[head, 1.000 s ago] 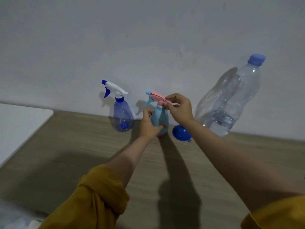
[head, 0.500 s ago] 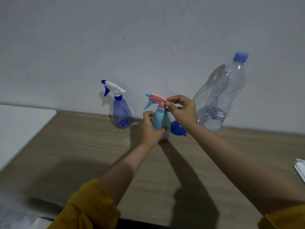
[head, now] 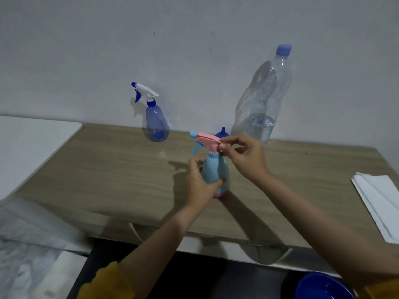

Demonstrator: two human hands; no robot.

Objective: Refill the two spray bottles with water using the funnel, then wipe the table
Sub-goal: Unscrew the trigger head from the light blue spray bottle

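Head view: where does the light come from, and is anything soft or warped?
Head view: shadows of the arms and light blue spray bottle fall toward the camera, so the light sits ahead, above; the water bottle leans from wide-angle distortion; bottom-left corner blurred.

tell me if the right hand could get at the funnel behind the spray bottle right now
Probably not at once: the right hand pinches the pink spray head, and the blue funnel sits behind it.

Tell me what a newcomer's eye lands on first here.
First, the pink-and-blue spray bottle at the table's middle: the left hand grips its body and the right hand pinches its pink trigger head. Next, the tall clear water bottle with a blue cap by the wall at right, then the blue spray bottle standing alone at back left.
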